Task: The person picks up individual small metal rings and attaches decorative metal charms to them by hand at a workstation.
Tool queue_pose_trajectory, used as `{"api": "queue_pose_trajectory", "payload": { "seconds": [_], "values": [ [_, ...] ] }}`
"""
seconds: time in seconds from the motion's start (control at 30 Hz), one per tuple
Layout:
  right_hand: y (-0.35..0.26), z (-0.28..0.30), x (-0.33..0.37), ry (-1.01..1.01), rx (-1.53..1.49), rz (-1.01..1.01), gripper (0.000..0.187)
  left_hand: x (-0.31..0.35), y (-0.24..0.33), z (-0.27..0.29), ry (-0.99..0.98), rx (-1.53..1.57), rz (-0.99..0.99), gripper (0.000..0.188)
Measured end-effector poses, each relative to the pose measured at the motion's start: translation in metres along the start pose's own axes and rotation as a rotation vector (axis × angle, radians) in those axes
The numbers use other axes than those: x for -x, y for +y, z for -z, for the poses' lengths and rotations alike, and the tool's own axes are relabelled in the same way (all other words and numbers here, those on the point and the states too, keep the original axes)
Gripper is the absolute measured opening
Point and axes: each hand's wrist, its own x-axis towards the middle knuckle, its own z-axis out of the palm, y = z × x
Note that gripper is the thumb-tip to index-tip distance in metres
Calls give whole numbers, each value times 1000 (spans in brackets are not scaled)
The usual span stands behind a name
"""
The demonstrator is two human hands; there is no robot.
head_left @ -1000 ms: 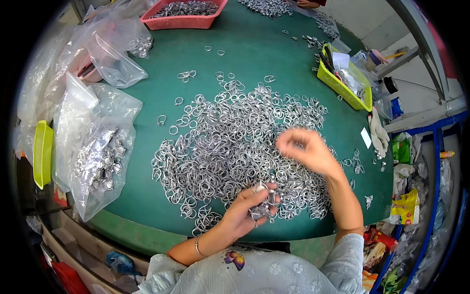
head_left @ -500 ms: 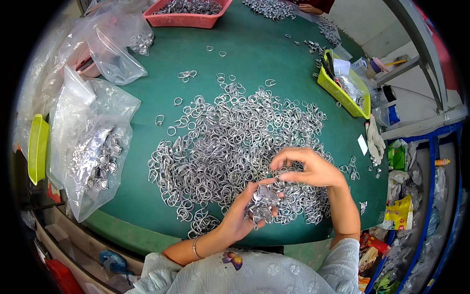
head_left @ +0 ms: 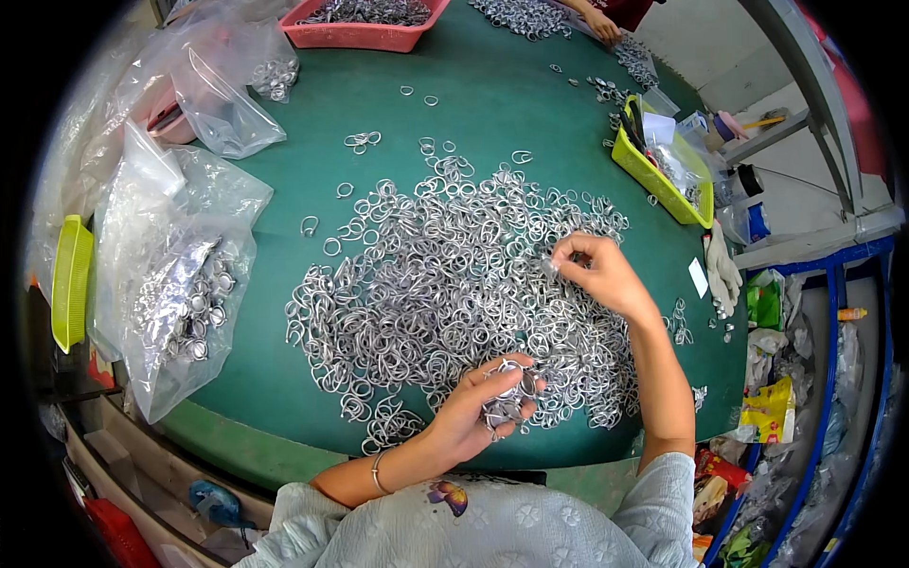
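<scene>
A wide heap of silver metal rings (head_left: 426,284) is spread over the green table (head_left: 312,104). My left hand (head_left: 471,407), near the front edge of the heap, is closed round a cluster of metal rings (head_left: 507,402), some with flat round faces showing. My right hand (head_left: 598,270) is over the right part of the heap. Its thumb and fingers are pinched on a small silver ring (head_left: 549,267), whose shape is partly hidden by the fingertips.
On the left lies a clear plastic bag (head_left: 156,379) with silver pieces in it, beside a yellow-green basket (head_left: 73,284). A pink tray (head_left: 355,38) stands far back; a yellow basket (head_left: 653,180) and a white glove (head_left: 724,270) lie right. Another person's hand (head_left: 602,26) shows far off.
My right hand has moved away from the left hand, up and over the heap, and its fingers have come together. The left fingers have closed more over their rings. The other person's hand has shifted.
</scene>
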Motion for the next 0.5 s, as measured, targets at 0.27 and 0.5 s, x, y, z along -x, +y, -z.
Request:
{"api": "queue_pose_trajectory", "payload": {
  "seconds": [0.27,0.5],
  "values": [
    [-33,-6,33,-90,-417,187,9,9,4,-4,81,-29,-70,29],
    [-15,-5,32,1,-369,-38,10,10,1,-4,69,-46,-89,34]
  ]
}}
